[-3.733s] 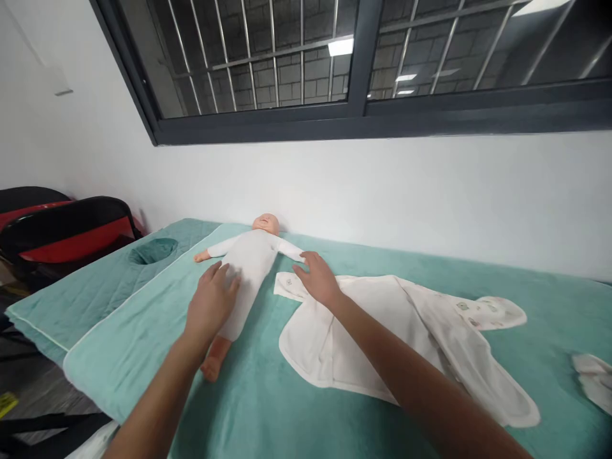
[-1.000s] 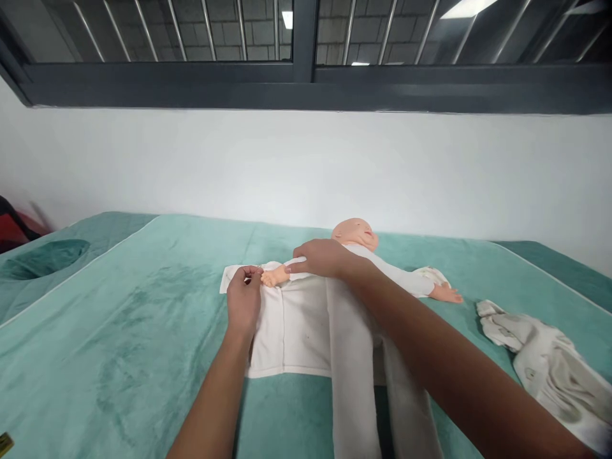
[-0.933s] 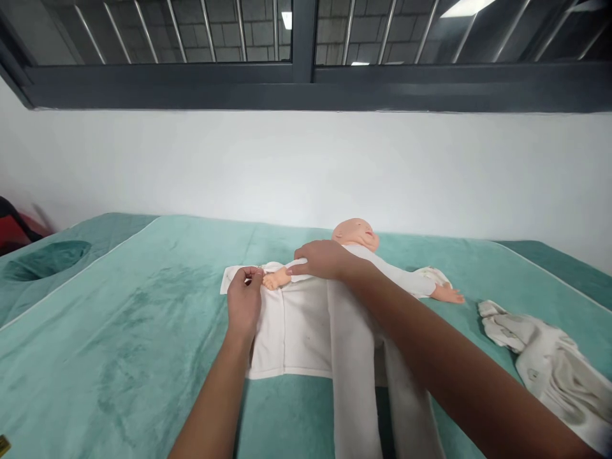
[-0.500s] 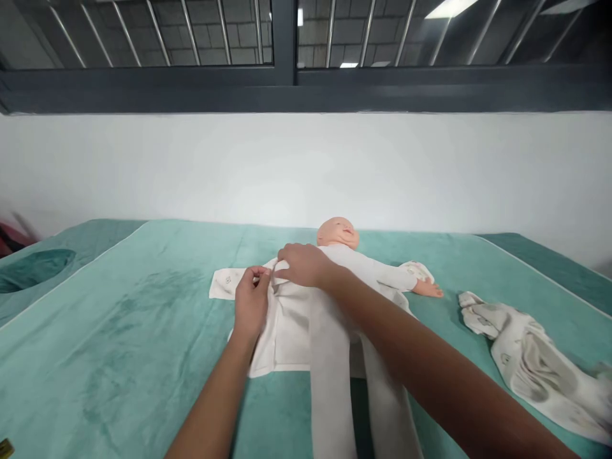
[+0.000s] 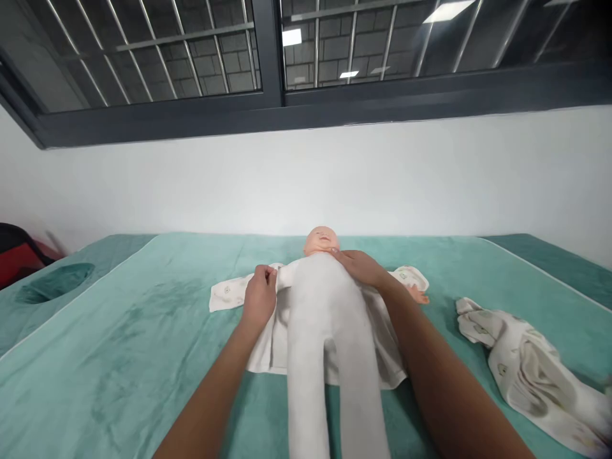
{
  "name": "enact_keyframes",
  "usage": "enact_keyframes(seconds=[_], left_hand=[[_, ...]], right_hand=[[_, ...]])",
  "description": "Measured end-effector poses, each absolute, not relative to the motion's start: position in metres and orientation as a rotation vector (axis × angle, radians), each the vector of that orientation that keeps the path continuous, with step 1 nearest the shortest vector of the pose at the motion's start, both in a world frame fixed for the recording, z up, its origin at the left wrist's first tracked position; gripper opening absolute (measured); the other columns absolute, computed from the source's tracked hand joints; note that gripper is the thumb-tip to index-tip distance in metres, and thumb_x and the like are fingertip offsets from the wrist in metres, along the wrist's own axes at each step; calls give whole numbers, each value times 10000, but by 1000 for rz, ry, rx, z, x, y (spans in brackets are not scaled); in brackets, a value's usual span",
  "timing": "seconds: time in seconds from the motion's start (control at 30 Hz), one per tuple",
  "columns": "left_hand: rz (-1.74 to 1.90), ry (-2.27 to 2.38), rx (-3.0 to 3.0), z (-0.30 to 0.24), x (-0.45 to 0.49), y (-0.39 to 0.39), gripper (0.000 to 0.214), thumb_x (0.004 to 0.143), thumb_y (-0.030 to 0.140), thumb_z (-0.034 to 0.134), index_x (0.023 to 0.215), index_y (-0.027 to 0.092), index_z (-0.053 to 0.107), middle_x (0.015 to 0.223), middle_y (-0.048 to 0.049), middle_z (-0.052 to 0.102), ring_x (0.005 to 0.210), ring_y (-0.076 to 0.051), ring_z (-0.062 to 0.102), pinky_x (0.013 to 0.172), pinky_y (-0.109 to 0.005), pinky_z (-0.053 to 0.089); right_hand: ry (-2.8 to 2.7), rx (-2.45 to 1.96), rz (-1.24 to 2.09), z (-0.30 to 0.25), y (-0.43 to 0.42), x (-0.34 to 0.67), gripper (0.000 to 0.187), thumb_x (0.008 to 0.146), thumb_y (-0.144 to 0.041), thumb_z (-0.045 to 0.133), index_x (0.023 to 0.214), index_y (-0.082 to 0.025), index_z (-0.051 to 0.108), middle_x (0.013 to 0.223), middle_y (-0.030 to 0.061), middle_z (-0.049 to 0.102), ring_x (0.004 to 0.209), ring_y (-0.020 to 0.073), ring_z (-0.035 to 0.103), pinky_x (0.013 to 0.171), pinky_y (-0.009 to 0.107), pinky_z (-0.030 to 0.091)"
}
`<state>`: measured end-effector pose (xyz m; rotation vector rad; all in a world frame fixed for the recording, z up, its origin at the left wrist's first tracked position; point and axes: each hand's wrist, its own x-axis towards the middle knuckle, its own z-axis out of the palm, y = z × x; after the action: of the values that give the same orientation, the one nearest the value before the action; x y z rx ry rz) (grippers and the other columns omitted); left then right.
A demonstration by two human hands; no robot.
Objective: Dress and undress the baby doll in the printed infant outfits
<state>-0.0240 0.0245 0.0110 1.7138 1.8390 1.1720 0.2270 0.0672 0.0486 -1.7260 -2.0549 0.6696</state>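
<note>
A baby doll [image 5: 315, 299] in white lies face up with its head towards the wall and its legs towards me. Spread open beneath it is a white baby shirt [image 5: 270, 347] with patterned sleeves. My left hand [image 5: 261, 294] is closed in a pinch where the doll's arm meets the left sleeve [image 5: 227, 294]; the fingers seem to have the shirt's cloth, though the fingertips are partly hidden. My right hand [image 5: 361, 266] lies with fingers stretched over the doll's upper chest, beside its neck. The doll's other hand [image 5: 417, 294] shows next to the right sleeve [image 5: 411, 277].
A crumpled patterned baby garment [image 5: 530, 363] lies on the right of the green bed cover [image 5: 134, 344]. The cover has a round hole [image 5: 57, 282] at the left, near a red and black bag [image 5: 19, 255]. A white wall [image 5: 229, 185] and a barred window stand behind.
My right hand has moved from beside my left hand to the doll's upper chest. The doll lies straighter and has shifted left. My left hand stays at the left sleeve.
</note>
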Motion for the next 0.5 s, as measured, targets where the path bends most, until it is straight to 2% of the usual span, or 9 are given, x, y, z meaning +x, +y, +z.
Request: enact_keyframes(seconds=[0.13, 0.23, 0.33, 0.4, 0.5], left_hand=[[1157, 1825, 1741, 19, -16, 40, 157, 904, 340, 426, 895, 208, 511, 879, -69, 655, 828, -228, 599, 749, -337, 427], [1145, 1799, 1725, 29, -18, 38, 162, 883, 349, 463, 868, 199, 524, 868, -56, 648, 806, -203, 587, 737, -316, 429], [1055, 1695, 1686, 55, -18, 19, 194, 850, 373, 519, 823, 186, 561, 734, -16, 611, 640, -150, 547, 617, -267, 424], [968, 1452, 1625, 78, -16, 3, 265, 842, 435, 540, 887, 181, 603, 634, 16, 549, 520, -118, 476, 524, -242, 384], [1080, 1203, 1561, 99, -16, -11, 314, 835, 463, 555, 1017, 214, 611, 750, -4, 595, 597, -130, 542, 552, -241, 413]], right_hand=[[-2173, -1563, 528, 50, 57, 200, 655, 920, -684, 192, 1041, -277, 690, 1124, 40, 702, 1023, 248, 622, 786, 294, 417], [-2197, -1558, 423, 46, 52, 184, 638, 936, -656, 181, 974, -257, 677, 1036, 46, 715, 949, 227, 633, 725, 286, 403], [-2175, -1603, 455, 41, 51, 181, 627, 956, -620, 155, 984, -244, 656, 1015, 51, 715, 922, 221, 638, 693, 281, 397], [-2156, -1614, 467, 39, 51, 184, 625, 962, -607, 137, 1017, -254, 650, 1032, 46, 714, 936, 223, 638, 693, 280, 399], [-2141, -1618, 453, 37, 51, 188, 624, 964, -604, 130, 1050, -270, 650, 1062, 38, 711, 946, 224, 640, 693, 277, 398]])
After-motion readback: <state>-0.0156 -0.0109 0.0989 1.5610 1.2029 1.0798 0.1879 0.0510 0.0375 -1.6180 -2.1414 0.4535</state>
